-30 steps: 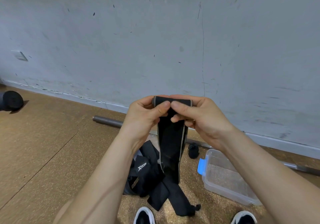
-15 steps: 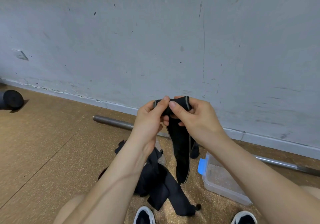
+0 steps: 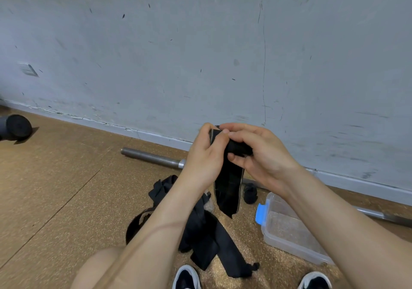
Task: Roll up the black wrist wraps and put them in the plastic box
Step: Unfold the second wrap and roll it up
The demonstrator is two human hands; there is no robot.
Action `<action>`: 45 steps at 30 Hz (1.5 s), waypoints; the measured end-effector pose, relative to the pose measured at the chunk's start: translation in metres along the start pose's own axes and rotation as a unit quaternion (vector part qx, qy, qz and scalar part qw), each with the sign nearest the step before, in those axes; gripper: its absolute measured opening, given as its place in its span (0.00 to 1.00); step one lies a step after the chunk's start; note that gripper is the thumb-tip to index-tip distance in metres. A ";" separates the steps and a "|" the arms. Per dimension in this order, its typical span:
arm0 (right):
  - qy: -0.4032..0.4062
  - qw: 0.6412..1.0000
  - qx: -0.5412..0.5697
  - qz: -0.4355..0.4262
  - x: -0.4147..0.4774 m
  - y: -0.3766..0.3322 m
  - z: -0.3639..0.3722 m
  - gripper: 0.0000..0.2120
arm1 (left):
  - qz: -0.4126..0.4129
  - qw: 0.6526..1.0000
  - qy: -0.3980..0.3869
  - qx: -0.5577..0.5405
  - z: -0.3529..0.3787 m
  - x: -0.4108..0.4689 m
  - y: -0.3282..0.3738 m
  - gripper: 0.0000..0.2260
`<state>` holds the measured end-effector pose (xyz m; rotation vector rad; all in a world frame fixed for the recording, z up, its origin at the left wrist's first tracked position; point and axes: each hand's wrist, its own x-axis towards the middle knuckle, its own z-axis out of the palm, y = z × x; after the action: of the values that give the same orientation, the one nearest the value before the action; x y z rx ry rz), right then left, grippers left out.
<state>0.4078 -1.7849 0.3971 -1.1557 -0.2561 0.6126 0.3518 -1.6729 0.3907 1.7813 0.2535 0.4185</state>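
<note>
The wrist wrap (image 3: 228, 188) is matt black woven cloth with paler edge stripes. The plastic box (image 3: 289, 249) is clear, faintly cloudy plastic with a blue clip (image 3: 260, 214), and the bar (image 3: 151, 156) is smooth dull-grey metal. The floor (image 3: 55, 188) looks grainy, cork-like; the wall (image 3: 200, 54) is matt, scuffed paint.

You have soft, even light on the grey wall (image 3: 200, 43). Its foot bows from lens distortion; the dark cylinder (image 3: 17, 128) at its left end throws a short shadow.
</note>
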 end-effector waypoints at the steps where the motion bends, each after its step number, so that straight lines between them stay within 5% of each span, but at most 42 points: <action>1: 0.004 1.000 0.000 -0.007 0.000 0.001 -0.001 0.09 | 0.008 1.000 -0.008 0.002 0.000 0.000 0.000 0.07; 9: 0.091 0.988 -0.100 -0.075 0.004 0.008 0.000 0.10 | 0.003 0.996 -0.073 -0.042 0.003 -0.003 -0.004 0.02; 15: 0.100 0.994 0.015 -0.046 0.007 -0.006 -0.006 0.09 | 0.071 0.985 -0.148 -0.058 -0.005 0.002 -0.009 0.17; 21: 0.050 0.998 0.025 -0.008 0.003 -0.007 -0.009 0.16 | 0.071 0.992 -0.076 -0.069 -0.012 0.005 -0.001 0.13; 30: 0.017 0.985 -0.162 -0.064 0.000 -0.007 -0.009 0.18 | 0.012 0.993 -0.022 -0.120 -0.005 0.007 -0.007 0.04; 37: 0.066 0.953 -0.270 -0.118 0.002 -0.005 -0.006 0.05 | -0.019 0.993 -0.007 -0.112 0.003 0.005 -0.008 0.12; 45: 0.047 0.980 -0.170 -0.095 0.003 -0.008 -0.009 0.03 | -0.028 0.998 -0.001 -0.047 -0.003 0.010 -0.004 0.13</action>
<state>0.4174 -1.7925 0.4008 -1.4650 -0.3956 0.3505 0.3594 -1.6653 0.3887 1.6787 0.2777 0.3815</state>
